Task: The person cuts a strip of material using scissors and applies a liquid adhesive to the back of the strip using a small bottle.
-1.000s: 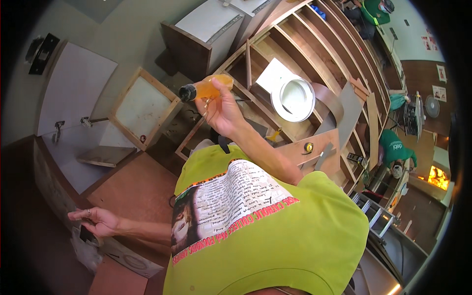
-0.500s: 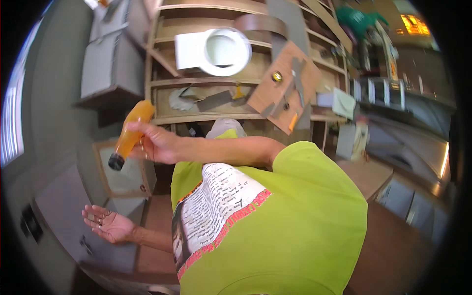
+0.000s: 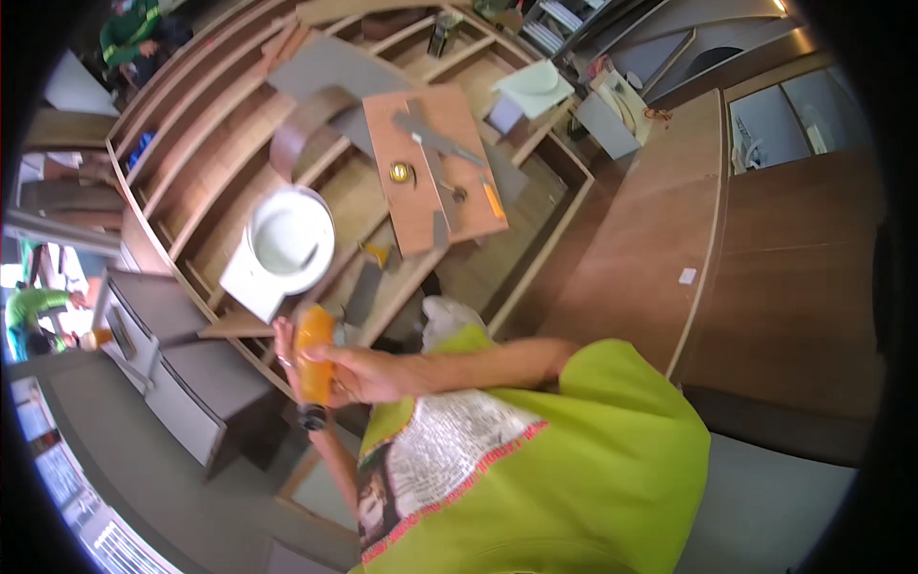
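Observation:
My right hand [image 3: 368,373] is wrapped round a bottle [image 3: 316,354] of orange liquid with a black cap, held tilted with the cap end toward me. Close behind the bottle is my left hand [image 3: 285,344], its fingers stretched out and a ring on one of them. The bottle hides part of that hand, and I cannot tell whether the two touch. Beyond them, a round white container [image 3: 291,241] stands on a white panel [image 3: 251,282] over a wooden frame.
The large wooden frame [image 3: 206,191] has several compartments. Across it lies a brown board [image 3: 397,124] with a yellow tape measure [image 3: 400,173] and an orange-handled cutter [image 3: 492,199]. Grey cabinets [image 3: 196,402] stand at left. Co-workers in green [image 3: 129,33] are at far left.
My view has turned, so the frame and board appear shifted and rotated. My open left hand has risen from low on the left to beside the bottle, still in my right hand.

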Demonstrator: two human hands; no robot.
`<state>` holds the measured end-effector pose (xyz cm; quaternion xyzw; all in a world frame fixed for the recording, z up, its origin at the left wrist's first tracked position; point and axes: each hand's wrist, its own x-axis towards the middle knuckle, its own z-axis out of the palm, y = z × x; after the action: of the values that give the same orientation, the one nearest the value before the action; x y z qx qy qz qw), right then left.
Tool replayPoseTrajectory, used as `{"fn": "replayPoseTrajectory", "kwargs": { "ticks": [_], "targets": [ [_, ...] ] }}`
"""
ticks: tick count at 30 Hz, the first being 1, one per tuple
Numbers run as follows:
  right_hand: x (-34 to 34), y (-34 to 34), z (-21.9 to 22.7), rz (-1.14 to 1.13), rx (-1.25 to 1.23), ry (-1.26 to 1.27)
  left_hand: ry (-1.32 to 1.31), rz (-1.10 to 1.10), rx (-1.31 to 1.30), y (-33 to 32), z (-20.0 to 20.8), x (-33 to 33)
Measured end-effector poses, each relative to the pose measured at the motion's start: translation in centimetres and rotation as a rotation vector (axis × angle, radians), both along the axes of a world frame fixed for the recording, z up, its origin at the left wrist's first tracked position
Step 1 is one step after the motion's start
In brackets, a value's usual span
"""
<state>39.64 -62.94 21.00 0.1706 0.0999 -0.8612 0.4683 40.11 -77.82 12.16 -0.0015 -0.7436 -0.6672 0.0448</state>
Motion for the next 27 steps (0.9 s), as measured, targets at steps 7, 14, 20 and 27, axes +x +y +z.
{"fn": "replayPoseTrajectory", "kwargs": {
  "ticks": [7, 14, 20, 27],
  "targets": [
    [-2.4, 8.1, 1.0, 0.058, -0.064, 0.075, -0.22, 0.032, 0.579, 9.1, 2.0, -2.9],
    [-4.6, 14.1, 0.4, 0.274, -0.106, 0.088, -0.221, 0.043, 0.433, 14.8, 2.2, -3.5],
    [-5.7, 21.7, 2.8, 0.57, -0.11, 0.266, -0.163, 0.032, 0.128, 19.6, 1.3, -3.3],
    [-8.9, 29.5, 0.7, 0.158, 0.21, 0.573, 0.073, -0.081, -0.118, 24.7, 0.6, -5.1]
  ]
}}
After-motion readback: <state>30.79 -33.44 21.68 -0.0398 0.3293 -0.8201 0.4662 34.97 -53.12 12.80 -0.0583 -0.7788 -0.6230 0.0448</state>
